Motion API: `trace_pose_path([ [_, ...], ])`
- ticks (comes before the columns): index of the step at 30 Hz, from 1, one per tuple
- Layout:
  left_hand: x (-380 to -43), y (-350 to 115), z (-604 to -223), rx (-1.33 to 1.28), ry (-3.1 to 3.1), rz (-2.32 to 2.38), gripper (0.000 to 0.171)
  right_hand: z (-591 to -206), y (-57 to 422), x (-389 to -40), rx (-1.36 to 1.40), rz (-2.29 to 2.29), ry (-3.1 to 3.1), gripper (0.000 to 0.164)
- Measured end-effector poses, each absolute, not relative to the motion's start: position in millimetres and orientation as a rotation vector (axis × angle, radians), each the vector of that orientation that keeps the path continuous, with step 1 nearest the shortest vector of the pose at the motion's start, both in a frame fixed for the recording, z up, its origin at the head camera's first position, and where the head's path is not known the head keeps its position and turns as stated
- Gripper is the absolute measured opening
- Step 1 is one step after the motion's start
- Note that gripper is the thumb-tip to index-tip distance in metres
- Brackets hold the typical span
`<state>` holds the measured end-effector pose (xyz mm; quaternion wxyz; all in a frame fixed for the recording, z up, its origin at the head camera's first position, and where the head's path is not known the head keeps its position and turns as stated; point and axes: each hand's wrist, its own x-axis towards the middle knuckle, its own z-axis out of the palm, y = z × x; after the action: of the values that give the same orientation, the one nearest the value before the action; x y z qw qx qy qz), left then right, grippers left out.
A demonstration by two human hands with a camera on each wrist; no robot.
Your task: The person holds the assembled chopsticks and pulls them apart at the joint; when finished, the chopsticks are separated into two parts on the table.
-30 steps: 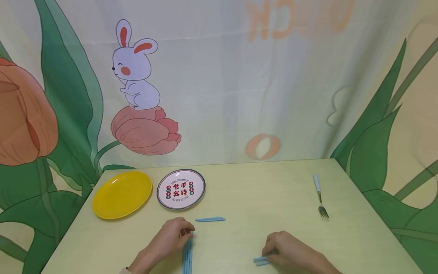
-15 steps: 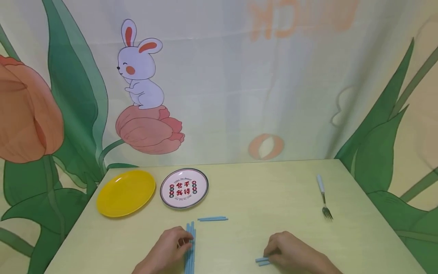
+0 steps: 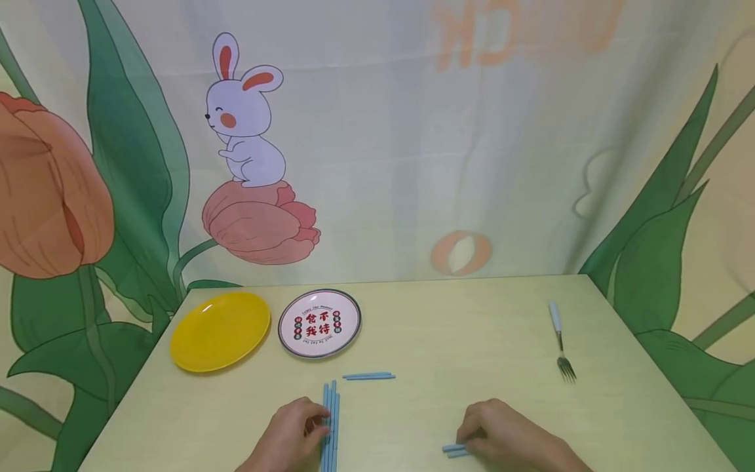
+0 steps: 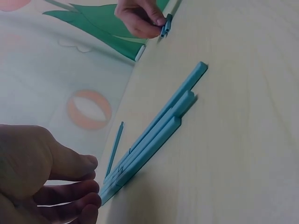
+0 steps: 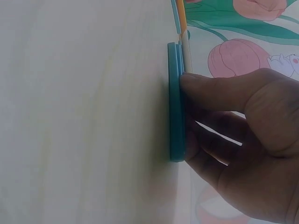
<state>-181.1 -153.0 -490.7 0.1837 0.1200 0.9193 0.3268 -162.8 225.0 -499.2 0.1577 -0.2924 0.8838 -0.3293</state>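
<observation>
Several light-blue jointed chopsticks [image 3: 333,410] lie side by side, pointing away from me. My left hand [image 3: 290,429] is at their left side, thumb and fingertips right at the nearest stick. The left wrist view shows this hand [image 4: 51,177] with bent, spread fingers and nothing gripped between them; the chopsticks [image 4: 156,131] run past it. To the right, my right hand [image 3: 501,429] pinches two short light-blue chopstick pieces [image 3: 453,448] low over the table. In the right wrist view the thumb lies along those pieces [image 5: 175,102], with the fingers bent below.
Beyond the chopsticks lie two thin blue chopstick pieces [image 3: 369,376], lengthwise across the table. A yellow plate [image 3: 221,332] and a white plate with red characters [image 3: 318,347] stand at the back left. A fork [image 3: 557,324] lies at the right. A printed curtain [image 3: 377,131] hangs behind the table.
My left hand has drawn back slightly toward me and off the top of the chopsticks, whose far ends now show. The right hand keeps its hold. The view has shifted a little.
</observation>
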Motion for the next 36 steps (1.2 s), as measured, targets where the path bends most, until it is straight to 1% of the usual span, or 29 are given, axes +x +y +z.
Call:
trace_pose_path([
  [4,-178,-151,-493,0.266,2.59,0.923,0.02,-498,225,-163,-0.777,-0.932,2.509,0.016],
  [11,-169,-149,-498,0.207,2.63,0.913,0.02,-501,225,-161,-0.763,-0.946,2.503,0.016],
  [18,-169,-146,-505,0.059,2.618,0.839,0.034,-503,225,-161,-0.743,-0.932,2.504,0.015],
  [21,-170,-145,-506,-0.003,2.619,0.816,0.036,-503,225,-162,-0.756,-0.929,2.506,0.014],
  [27,-170,-149,-506,0.021,2.68,0.825,0.038,-502,224,-163,-0.772,-0.925,2.514,0.01],
  [32,-168,-150,-506,0.062,2.731,0.816,0.036,-501,225,-163,-0.78,-0.917,2.521,0.012],
  [36,-170,-149,-506,0.005,2.682,0.832,0.029,-500,224,-164,-0.776,-0.914,2.522,0.014],
])
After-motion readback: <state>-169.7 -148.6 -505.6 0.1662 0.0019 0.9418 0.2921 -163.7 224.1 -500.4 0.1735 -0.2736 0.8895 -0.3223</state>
